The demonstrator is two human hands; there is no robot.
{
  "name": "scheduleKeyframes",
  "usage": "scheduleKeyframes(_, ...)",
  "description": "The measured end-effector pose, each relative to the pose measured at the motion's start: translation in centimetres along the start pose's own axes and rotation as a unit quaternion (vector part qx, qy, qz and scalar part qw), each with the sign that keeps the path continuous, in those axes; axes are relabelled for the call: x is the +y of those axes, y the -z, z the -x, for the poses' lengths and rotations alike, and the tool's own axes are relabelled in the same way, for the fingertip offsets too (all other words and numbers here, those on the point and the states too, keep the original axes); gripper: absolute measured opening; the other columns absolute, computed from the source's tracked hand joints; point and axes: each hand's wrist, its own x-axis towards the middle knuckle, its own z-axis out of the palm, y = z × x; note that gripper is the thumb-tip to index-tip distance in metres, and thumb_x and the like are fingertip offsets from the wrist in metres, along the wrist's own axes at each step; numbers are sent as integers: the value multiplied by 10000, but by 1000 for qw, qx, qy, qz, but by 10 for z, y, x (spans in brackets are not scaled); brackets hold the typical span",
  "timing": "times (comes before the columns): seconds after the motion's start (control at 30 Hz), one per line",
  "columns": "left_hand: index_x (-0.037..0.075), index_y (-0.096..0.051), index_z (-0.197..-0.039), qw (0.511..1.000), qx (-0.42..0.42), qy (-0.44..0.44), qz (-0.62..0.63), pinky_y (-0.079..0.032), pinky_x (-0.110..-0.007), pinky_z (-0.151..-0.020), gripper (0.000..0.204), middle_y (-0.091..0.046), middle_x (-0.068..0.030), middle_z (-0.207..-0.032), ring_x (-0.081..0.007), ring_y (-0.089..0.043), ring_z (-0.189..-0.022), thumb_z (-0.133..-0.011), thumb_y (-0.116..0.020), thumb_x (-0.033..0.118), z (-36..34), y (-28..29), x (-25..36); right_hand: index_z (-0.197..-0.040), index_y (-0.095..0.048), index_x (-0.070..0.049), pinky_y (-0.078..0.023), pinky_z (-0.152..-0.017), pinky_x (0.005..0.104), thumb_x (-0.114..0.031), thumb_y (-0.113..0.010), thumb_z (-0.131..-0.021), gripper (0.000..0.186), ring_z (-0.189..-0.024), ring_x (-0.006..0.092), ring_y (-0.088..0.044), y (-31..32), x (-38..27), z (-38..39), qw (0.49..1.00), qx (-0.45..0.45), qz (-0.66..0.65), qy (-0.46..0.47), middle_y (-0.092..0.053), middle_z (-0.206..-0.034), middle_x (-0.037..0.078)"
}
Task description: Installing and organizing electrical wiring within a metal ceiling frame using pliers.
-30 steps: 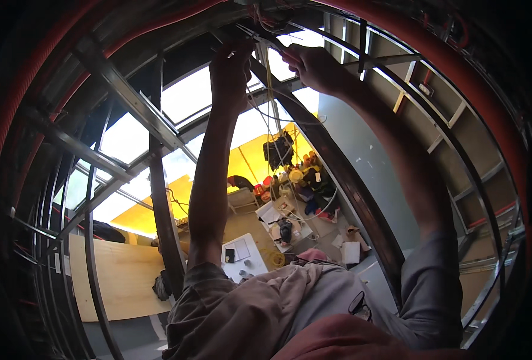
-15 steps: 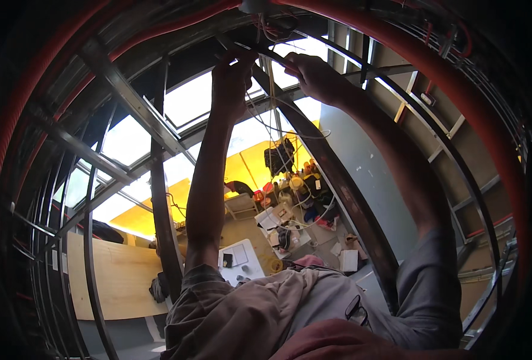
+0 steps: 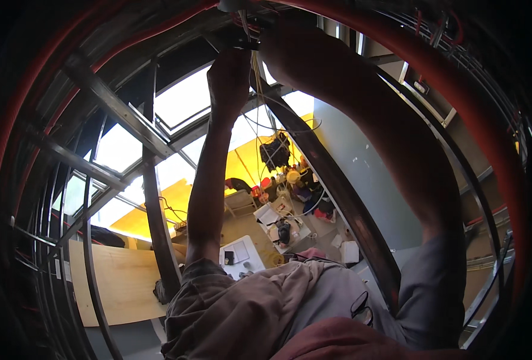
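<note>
Both hands have climbed toward twelve o'clock; left hand (image 3: 230,75) is clenched around thin wires (image 3: 260,96), right hand (image 3: 290,51) grips near the dark bracket (image 3: 239,39), grasp unclear; the wiring work seems underway

Plywood sheet (image 3: 119,282) at 8 o'clock; cluttered white tables (image 3: 278,225) at centre; yellow wall (image 3: 242,165) behind; red conduit (image 3: 458,102) at 2 o'clock.
</note>
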Motion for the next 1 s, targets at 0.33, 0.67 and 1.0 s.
scheduleKeyframes(0.33, 46, -625, -1042, 995, -96, -12, -27, -474, -273, -593, 166, -620, -43, -778, -125, -590, -669, -878, -637, 64, -4, 27, 4, -998, -592, -56, -491, -614, 312, -319, -540, -989, 268, -623, 138, -618, -128, -43, -25, 760, 91, -629, -134, -668, -758, 49)
scheduleKeyframes(0.67, 59, -635, -1015, 971, -105, 2, -216, -498, -325, -586, 184, -608, -55, -693, -206, -596, -601, -835, -634, 19, -28, 63, 15, -1100, -569, -12, -481, -700, 348, -141, -472, -966, 210, -790, 214, -626, -132, -94, -115, 653, 296, -693, -77, -647, -851, 136)
scheduleKeyframes(1.0, 87, -648, -959, 884, -85, 316, 334, -286, -224, -455, 104, -492, 41, -592, -41, -394, -486, -883, -671, 153, -14, 26, 0, -845, -599, -26, -502, -661, 382, -249, -534, -969, 263, -653, 246, -619, -90, 2, -6, 937, 36, -343, -59, -596, -658, 103)
